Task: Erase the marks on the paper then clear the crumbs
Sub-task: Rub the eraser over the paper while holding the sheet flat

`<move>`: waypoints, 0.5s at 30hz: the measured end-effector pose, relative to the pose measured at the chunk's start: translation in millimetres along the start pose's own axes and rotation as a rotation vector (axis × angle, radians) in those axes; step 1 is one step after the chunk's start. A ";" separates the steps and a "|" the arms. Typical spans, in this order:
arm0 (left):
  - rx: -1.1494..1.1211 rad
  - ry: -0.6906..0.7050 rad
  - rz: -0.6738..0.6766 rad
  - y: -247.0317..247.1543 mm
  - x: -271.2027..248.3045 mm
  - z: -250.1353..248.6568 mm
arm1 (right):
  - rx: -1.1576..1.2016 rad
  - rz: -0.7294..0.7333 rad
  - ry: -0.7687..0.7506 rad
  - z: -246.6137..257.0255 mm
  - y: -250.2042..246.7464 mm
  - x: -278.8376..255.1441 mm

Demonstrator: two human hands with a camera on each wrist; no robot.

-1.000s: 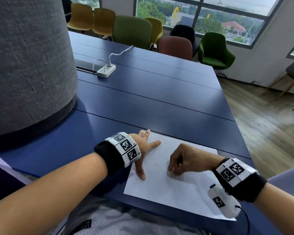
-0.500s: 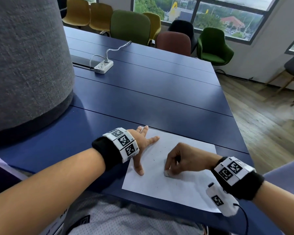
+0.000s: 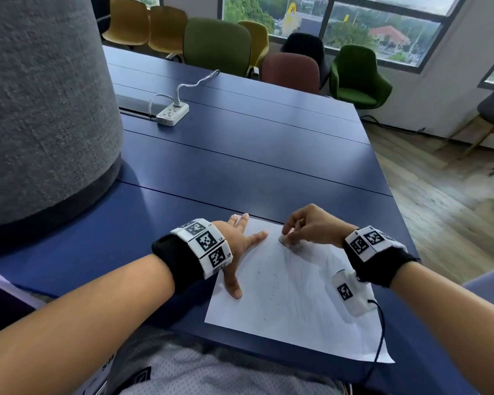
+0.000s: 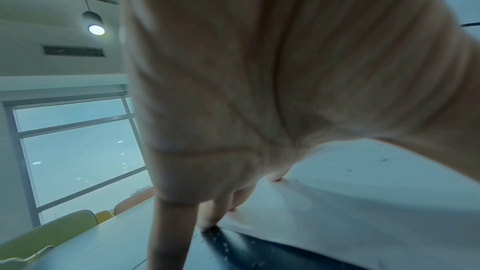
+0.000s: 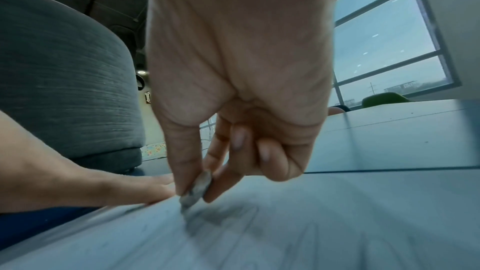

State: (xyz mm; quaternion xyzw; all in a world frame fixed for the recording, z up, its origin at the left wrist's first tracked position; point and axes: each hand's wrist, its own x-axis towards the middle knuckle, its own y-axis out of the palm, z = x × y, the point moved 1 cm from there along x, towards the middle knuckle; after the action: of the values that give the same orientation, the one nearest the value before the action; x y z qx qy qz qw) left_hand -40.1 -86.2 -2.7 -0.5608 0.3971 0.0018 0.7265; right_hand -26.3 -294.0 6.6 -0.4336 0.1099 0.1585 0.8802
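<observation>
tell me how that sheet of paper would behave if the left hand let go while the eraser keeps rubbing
The paper looks thin and floppy: the left wrist view shows it rippling beside the fingers. It would probably slide or crumple on the smooth table, since only the left hand pins it. The eraser, pinched by the right hand, likely drags it along.

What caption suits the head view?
Right hand rubs an eraser on paper; left hand pins it.
</observation>
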 end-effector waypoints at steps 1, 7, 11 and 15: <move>-0.001 0.001 0.000 0.0 0.1 0.0 | 0.016 -0.015 -0.005 -0.5 0.5 0.0; 0.016 -0.001 0.007 -1.1 -1.4 -2.2 | -0.090 0.320 -0.080 7.3 16.4 -17.2; -0.004 -0.005 0.015 -0.2 -1.7 -0.7 | -0.065 0.068 -0.067 6.8 7.7 -12.1; -0.020 0.001 0.028 -1.4 -2.3 -0.4 | -0.124 0.190 -0.169 9.6 25.6 -42.0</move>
State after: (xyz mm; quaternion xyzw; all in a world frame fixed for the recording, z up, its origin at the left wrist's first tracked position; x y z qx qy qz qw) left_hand -41.3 -86.0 -0.2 -0.5623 0.4051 0.0157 0.7208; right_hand -74.3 -279.4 7.5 -0.4598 0.0657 0.2836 0.8390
